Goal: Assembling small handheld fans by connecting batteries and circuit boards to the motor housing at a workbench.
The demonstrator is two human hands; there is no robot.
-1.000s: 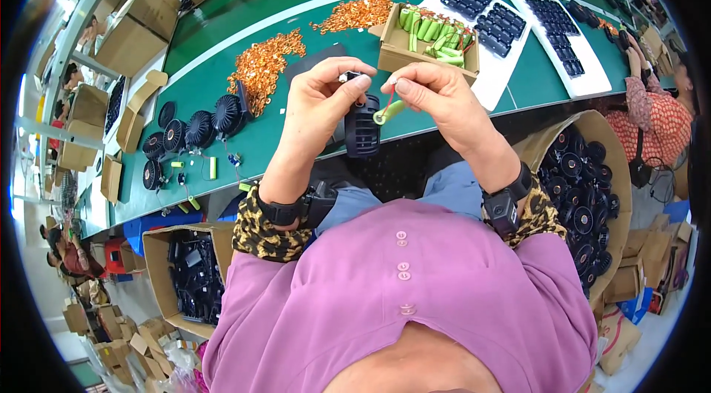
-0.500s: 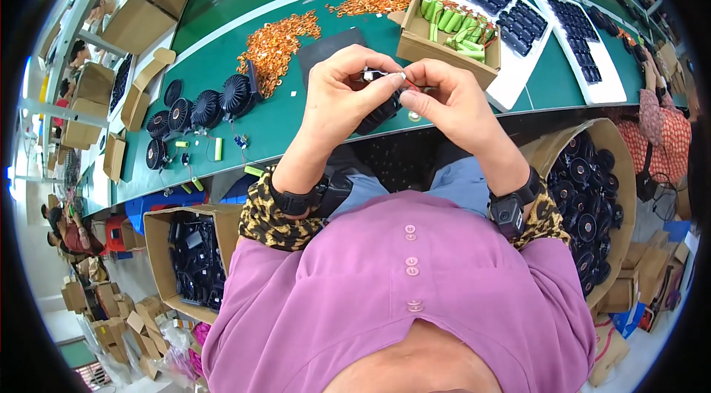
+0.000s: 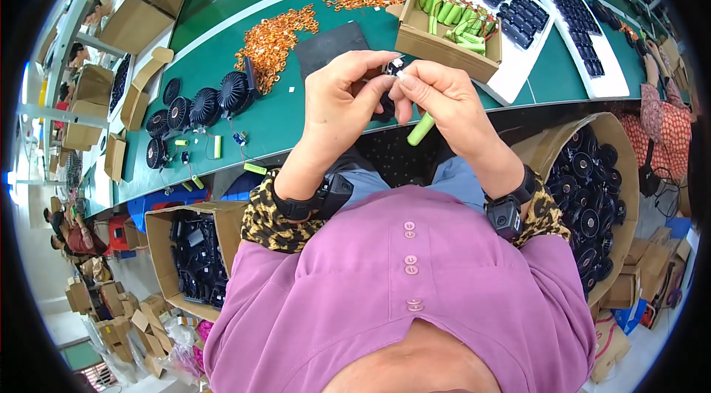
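Note:
My left hand (image 3: 342, 97) is closed in a pinch on a small dark circuit board (image 3: 394, 66) with a white socket, above the table's near edge. Touching it from the other side, my right hand (image 3: 446, 97) has its thumb and fingers pressed together at the board. A green cylindrical battery (image 3: 421, 129) sticks out below my right fingers; its upper end is hidden in the hand. Part of a dark object shows beneath the hands, mostly covered. Beyond my hands a black mat (image 3: 332, 49) lies on the green table (image 3: 278, 115).
Beyond my right hand stands a cardboard box (image 3: 452, 56) of green batteries, beside white foam trays (image 3: 511, 75) of black parts. Orange rings (image 3: 278, 38) lie heaped at far left, near black round fans (image 3: 205, 106). Cartons (image 3: 618, 193) of black parts flank me. A co-worker (image 3: 655, 126) sits at right.
A green battery now shows below my right hand, where a red wire was visible between my fingers before. My hands have turned slightly, and the board's white socket faces up.

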